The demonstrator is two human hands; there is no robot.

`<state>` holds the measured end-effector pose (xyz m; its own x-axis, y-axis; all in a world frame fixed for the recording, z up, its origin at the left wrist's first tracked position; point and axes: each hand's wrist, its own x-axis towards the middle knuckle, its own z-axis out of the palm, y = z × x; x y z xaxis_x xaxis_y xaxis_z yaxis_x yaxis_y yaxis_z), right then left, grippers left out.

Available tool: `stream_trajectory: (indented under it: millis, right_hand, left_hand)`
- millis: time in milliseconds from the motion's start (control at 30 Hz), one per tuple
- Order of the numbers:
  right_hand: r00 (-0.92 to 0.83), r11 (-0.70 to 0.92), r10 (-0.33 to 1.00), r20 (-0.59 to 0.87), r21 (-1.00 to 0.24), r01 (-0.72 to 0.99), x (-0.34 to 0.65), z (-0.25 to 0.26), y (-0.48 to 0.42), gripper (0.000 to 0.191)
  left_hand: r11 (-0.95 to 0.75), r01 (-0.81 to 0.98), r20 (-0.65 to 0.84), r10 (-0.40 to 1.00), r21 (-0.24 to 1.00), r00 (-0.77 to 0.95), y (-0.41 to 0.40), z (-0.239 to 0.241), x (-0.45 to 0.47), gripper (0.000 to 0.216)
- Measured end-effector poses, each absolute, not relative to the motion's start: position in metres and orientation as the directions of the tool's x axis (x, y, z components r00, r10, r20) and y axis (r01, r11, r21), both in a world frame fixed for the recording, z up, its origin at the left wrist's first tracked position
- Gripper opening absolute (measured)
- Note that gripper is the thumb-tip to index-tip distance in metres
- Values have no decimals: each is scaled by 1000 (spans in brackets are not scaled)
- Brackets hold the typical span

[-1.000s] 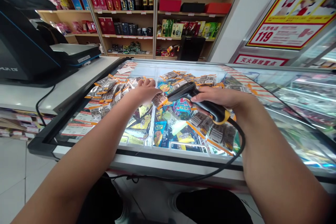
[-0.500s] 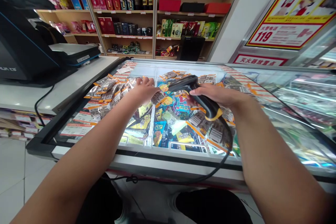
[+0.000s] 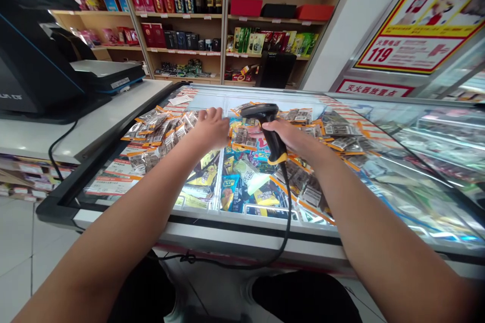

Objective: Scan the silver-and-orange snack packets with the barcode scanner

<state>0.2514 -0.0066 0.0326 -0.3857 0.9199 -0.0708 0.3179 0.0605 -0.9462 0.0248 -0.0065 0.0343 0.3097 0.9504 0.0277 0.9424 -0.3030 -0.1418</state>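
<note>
My right hand (image 3: 291, 137) grips a black and yellow barcode scanner (image 3: 265, 120) by its handle. The scanner's head points left, over the glass lid of a chest freezer (image 3: 212, 222). Its black cable (image 3: 285, 222) hangs down over the freezer's front edge. My left hand (image 3: 212, 128) is closed on a small clear snack packet with orange edges (image 3: 244, 136), held just under the scanner's head. Several more such packets (image 3: 159, 128) lie in piles on the glass to the left and to the right (image 3: 322, 126) of my hands.
A black cash register with a printer (image 3: 45, 68) stands on the white counter (image 3: 87, 128) at the left. Wooden shelves (image 3: 212, 20) with boxes and bottles line the back wall. A red and yellow poster (image 3: 420, 15) hangs at the right. Ice cream packs show through the freezer glass.
My right hand has swung the scanner from lying sideways to upright and moved it left and away from me. The left hand has lifted a packet up to the scanner's head.
</note>
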Motion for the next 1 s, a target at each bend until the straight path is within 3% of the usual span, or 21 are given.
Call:
stream_trajectory:
  millis: [100,167,267,400,700,800,1000]
  right_hand:
    - [-290,-33,951,-107,-968,248,256,41,-8,24]
    - [-241,-156,947,-213,-960,233,260,50,-11,23]
    - [-233,-271,915,-330,-929,251,260,62,-20,22]
    - [-260,-301,885,-387,-900,315,253,67,-30,27]
    - [-262,-300,886,-382,-904,305,250,62,-30,27]
    - [-251,-257,917,-309,-941,219,253,62,-23,22]
    - [-61,-121,990,-124,-991,53,260,61,-9,21]
  left_hand:
    - [-535,843,-51,845,-59,532,-8,26,37,63]
    - [-569,821,-23,822,-56,569,-4,17,40,61]
    - [-477,873,77,871,-98,485,5,5,40,59]
    - [-341,935,139,926,-98,352,10,1,36,62]
    - [-316,943,156,931,-104,329,9,0,38,58]
    - [-240,959,167,950,-152,265,6,3,37,57]
    - [-110,954,164,973,-279,160,9,18,42,67]
